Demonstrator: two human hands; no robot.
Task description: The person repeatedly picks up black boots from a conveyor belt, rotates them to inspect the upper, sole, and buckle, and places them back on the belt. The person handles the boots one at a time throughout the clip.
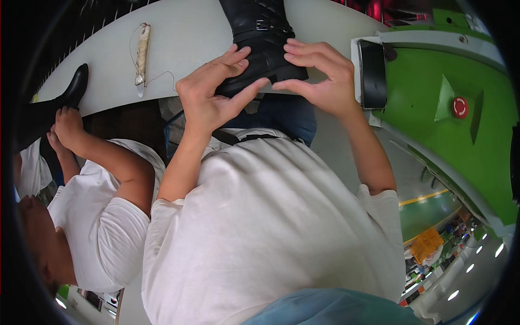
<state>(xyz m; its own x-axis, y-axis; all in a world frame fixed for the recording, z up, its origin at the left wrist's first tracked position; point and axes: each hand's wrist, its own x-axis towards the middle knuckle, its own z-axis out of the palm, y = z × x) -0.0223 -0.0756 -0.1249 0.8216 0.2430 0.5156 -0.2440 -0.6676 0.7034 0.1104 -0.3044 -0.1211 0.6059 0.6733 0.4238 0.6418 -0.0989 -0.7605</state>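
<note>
- The left hand [208,95] and the right hand [319,73] are both on a black boot [260,43]. The boot rests on the white counter [184,32], and its near end sits right at the counter's edge, between the two hands.
- Each hand pinches the boot's near end with its thumb below and fingers on top. The hands are close together but do not touch each other.
- The boot could slip off the edge toward the person's lap, because so little of it lies past the hands on this side (only fingertips hold it).
- A black phone-like slab [374,73] lies just beside the right hand. A bump from the right wrist could knock it.
- A red round button [460,107] sits on the green machine [433,86], well to the right of the right hand. A wide elbow swing might hit it.
- A pale tool with a thin cord [142,54] lies to the left of the left hand. The cord could catch on a finger.
- A co-worker's hand [67,127] holds another boot [57,105] far to the left, so the two could bump arms.
</note>
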